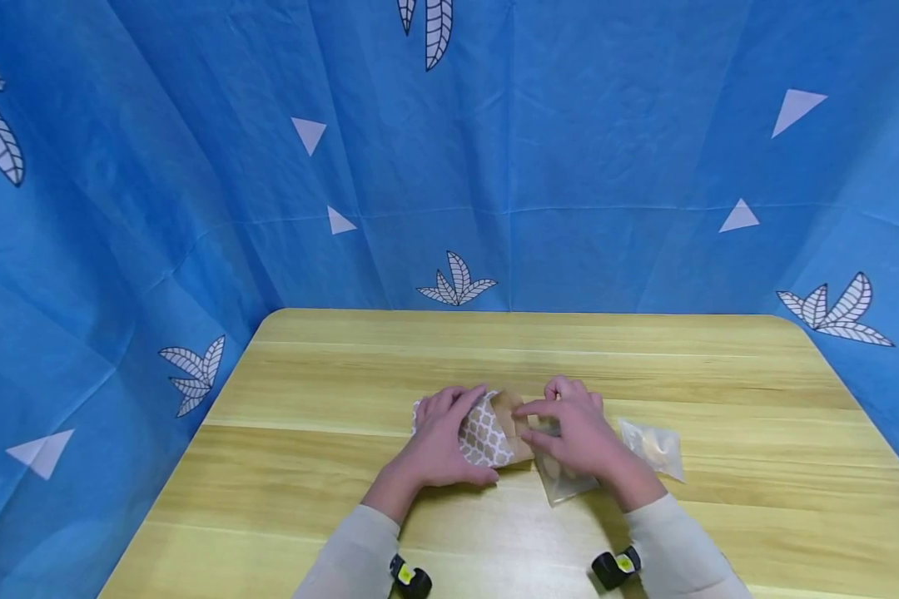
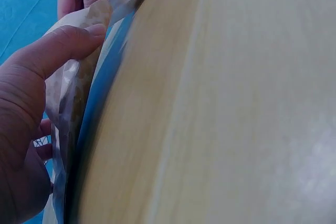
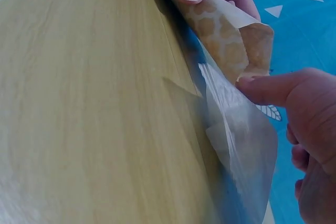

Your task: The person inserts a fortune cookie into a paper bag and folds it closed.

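Note:
A small tan paper bag (image 1: 487,433) with a white lattice print lies on its side, its brown mouth facing right. My left hand (image 1: 442,441) holds the bag by its body, thumb along the near edge and fingers over the far side. At the mouth, my right hand (image 1: 573,424) has thumb and forefinger on the brown paper edge, its other fingers curled. The right wrist view shows that thumb (image 3: 254,88) against the edge of the bag's mouth. A clear plastic pouch (image 1: 565,487) lies partly hidden under my right hand.
A second clear pouch (image 1: 655,447) with something pale inside lies right of my right hand. Everything sits on a wood-grain table (image 1: 330,366) with rounded back corners. A blue curtain (image 1: 569,166) with leaf prints hangs behind and to both sides.

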Available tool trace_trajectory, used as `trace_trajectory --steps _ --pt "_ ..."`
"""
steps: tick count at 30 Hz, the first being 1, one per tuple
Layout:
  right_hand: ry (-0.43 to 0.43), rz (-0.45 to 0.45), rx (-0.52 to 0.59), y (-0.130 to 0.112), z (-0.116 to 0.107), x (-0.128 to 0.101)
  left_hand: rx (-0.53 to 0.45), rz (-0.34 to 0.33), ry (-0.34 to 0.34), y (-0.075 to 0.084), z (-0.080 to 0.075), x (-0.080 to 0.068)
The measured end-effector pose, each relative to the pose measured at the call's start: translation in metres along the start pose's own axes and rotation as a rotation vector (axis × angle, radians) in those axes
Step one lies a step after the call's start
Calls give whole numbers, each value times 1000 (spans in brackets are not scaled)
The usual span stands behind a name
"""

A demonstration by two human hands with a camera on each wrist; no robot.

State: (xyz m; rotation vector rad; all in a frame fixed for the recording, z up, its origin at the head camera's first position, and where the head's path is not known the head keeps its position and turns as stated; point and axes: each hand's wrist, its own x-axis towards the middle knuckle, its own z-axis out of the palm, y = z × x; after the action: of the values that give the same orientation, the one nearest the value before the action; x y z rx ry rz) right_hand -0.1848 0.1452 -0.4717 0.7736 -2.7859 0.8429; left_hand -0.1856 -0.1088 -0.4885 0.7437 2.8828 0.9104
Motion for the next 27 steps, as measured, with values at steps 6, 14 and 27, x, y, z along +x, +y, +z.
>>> trace_trajectory --steps 6,14,27 --pt "30 -7 -13 2 0 0 0 -4 -3 0 -3 -1" --pt "46 -15 51 1 -7 -7 57 -32 -26 -3 -4 -2" --pt "-46 68 -64 11 -40 -39 44 -52 -38 -5 -7 -4"
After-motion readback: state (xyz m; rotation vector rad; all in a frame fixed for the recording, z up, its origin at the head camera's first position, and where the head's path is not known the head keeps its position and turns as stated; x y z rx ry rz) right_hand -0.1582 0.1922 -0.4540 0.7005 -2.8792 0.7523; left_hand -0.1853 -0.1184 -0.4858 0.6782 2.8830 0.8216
